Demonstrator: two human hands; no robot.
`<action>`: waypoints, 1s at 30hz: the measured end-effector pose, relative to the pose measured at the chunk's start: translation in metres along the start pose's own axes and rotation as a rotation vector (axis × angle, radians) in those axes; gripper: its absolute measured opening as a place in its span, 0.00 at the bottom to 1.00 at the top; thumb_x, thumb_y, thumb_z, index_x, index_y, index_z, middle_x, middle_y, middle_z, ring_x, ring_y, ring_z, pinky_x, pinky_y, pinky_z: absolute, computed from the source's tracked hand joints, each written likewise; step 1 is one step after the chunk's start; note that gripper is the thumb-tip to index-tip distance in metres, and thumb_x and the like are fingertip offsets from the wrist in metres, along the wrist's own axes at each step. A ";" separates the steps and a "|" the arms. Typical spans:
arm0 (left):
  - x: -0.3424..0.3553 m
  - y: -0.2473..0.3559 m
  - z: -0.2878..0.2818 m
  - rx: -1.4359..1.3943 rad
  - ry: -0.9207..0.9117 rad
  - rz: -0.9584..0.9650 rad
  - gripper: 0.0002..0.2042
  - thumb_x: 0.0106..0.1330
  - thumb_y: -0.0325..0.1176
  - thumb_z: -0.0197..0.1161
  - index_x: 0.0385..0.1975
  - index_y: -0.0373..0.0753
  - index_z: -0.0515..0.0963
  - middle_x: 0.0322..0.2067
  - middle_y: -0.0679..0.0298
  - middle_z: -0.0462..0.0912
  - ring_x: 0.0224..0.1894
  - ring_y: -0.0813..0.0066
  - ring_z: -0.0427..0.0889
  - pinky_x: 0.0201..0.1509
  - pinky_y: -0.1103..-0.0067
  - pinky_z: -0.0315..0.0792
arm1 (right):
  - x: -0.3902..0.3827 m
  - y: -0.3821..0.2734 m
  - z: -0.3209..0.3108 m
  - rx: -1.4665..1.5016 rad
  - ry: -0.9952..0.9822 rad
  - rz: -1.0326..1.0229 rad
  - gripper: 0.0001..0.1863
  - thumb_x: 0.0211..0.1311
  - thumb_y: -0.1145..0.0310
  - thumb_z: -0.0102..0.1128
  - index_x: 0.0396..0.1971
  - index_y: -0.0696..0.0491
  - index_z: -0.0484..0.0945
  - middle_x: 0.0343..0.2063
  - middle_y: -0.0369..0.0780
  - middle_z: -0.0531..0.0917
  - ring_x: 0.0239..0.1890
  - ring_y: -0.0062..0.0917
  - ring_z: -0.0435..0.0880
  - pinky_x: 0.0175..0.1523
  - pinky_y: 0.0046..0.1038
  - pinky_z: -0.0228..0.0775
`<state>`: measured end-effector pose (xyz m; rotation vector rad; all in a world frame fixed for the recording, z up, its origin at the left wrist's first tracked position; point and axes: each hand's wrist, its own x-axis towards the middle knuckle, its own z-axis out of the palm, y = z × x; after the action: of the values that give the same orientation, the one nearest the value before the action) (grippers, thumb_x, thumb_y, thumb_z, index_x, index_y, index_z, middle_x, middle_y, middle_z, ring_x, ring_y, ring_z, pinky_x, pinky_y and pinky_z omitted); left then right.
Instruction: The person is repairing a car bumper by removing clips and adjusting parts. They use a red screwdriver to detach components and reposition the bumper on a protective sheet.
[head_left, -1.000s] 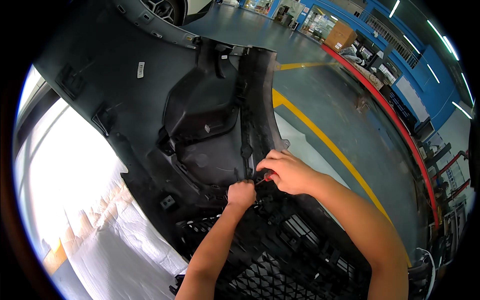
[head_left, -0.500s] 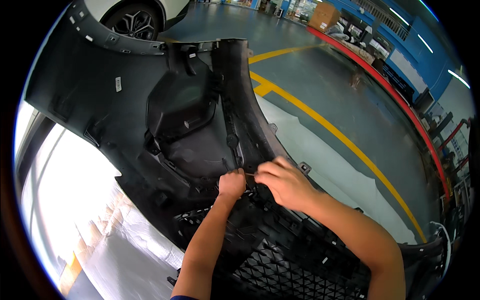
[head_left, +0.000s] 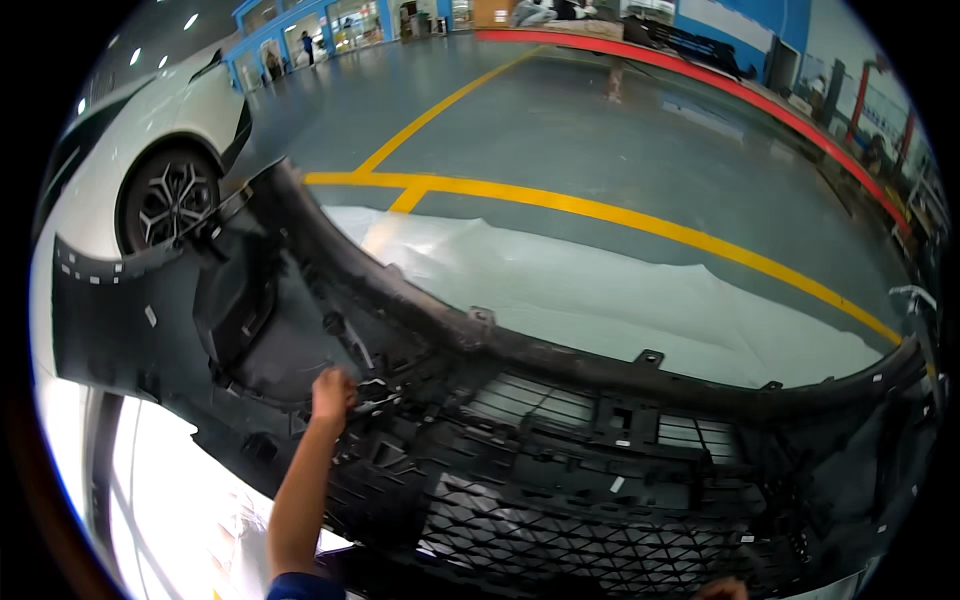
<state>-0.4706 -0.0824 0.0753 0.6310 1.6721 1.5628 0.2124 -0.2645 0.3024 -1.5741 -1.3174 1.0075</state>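
A large black car bumper cover lies with its inner side up, spread across the view before me. My left hand is closed at the bumper's left part, beside a black ribbed strip and small brackets. What its fingers grip is hidden. Close to it is a dark molded housing on the bumper's inner side. Only a blurred bit of my right hand shows at the lower edge, over the mesh grille. Its fingers are too cut off to read.
A white car stands behind the bumper's left end. White sheeting covers the floor beyond the bumper, near yellow floor lines. A red-edged bench with objects on it runs along the far right. People stand far back.
My view has swung right and up, showing more of the bumper. My right hand has left the left hand's side, where a thin stick-like thing showed, and dropped to the lower edge.
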 end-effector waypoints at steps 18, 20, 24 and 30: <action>-0.593 0.370 0.135 -0.462 -0.236 -1.351 0.12 0.78 0.38 0.53 0.38 0.38 0.79 0.16 0.73 0.62 0.14 0.79 0.59 0.16 0.79 0.51 | -0.003 0.033 -0.147 -0.142 0.076 0.916 0.11 0.72 0.68 0.61 0.48 0.58 0.78 0.39 0.48 0.85 0.31 0.37 0.84 0.38 0.44 0.80; -0.597 0.417 0.087 -0.503 -0.193 -1.338 0.09 0.74 0.35 0.56 0.37 0.37 0.79 0.18 0.65 0.72 0.17 0.71 0.69 0.20 0.75 0.63 | -0.017 -0.033 -0.148 0.065 0.042 1.087 0.12 0.74 0.68 0.58 0.51 0.57 0.78 0.42 0.47 0.85 0.30 0.36 0.84 0.35 0.42 0.80; -0.558 0.468 -0.004 -0.624 -0.288 -1.188 0.14 0.78 0.30 0.50 0.51 0.28 0.78 0.26 0.61 0.75 0.22 0.75 0.68 0.25 0.81 0.62 | -0.005 -0.267 -0.130 0.308 -0.248 0.848 0.13 0.77 0.64 0.55 0.51 0.56 0.81 0.44 0.44 0.87 0.31 0.32 0.85 0.36 0.34 0.79; -0.422 0.602 -0.012 -0.687 0.078 -0.932 0.16 0.67 0.20 0.50 0.53 0.28 0.75 0.34 0.55 0.77 0.24 0.75 0.65 0.28 0.78 0.64 | 0.151 -0.480 -0.049 0.549 -0.125 0.737 0.14 0.75 0.60 0.59 0.46 0.55 0.84 0.34 0.37 0.87 0.29 0.22 0.83 0.32 0.25 0.74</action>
<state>-0.3095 -0.3383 0.7458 -0.5151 1.0736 1.2938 0.1219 -0.0687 0.7600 -1.5780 -0.4251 1.7575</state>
